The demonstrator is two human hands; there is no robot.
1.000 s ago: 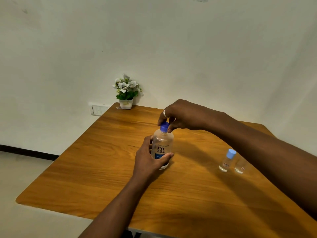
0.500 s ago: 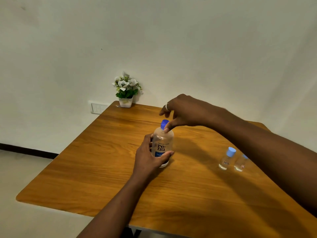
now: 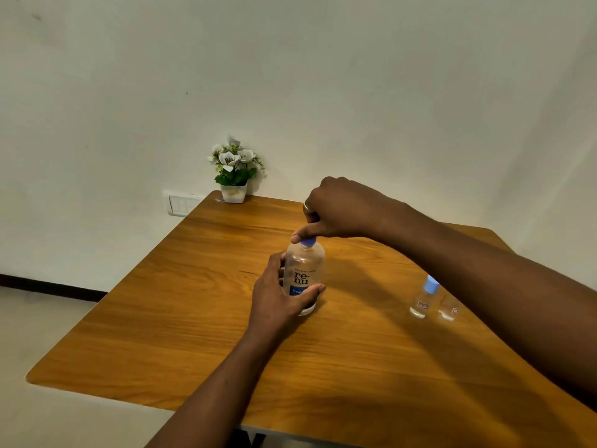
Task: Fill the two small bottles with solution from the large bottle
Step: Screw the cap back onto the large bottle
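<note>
The large clear bottle (image 3: pixel 303 273) with a "renu" label stands upright near the middle of the wooden table (image 3: pixel 181 318). My left hand (image 3: pixel 277 302) wraps around its lower body. Over the bottle's top, my right hand (image 3: pixel 336 211) is closed on the blue cap (image 3: pixel 307 242), mostly covering it. At the right stand two small clear bottles side by side: one (image 3: pixel 424 299) with a light blue cap, the other (image 3: pixel 449 310) partly hidden behind my right forearm.
A small white pot of artificial flowers (image 3: pixel 235 176) sits at the table's far left corner against the wall. A wall socket (image 3: pixel 181 204) is just left of that corner. The table's left edge drops to the floor.
My right hand has re-gripped the cap, its fingers curling down over it after being spread half a second ago. The left hand and the bottle stay in place.
</note>
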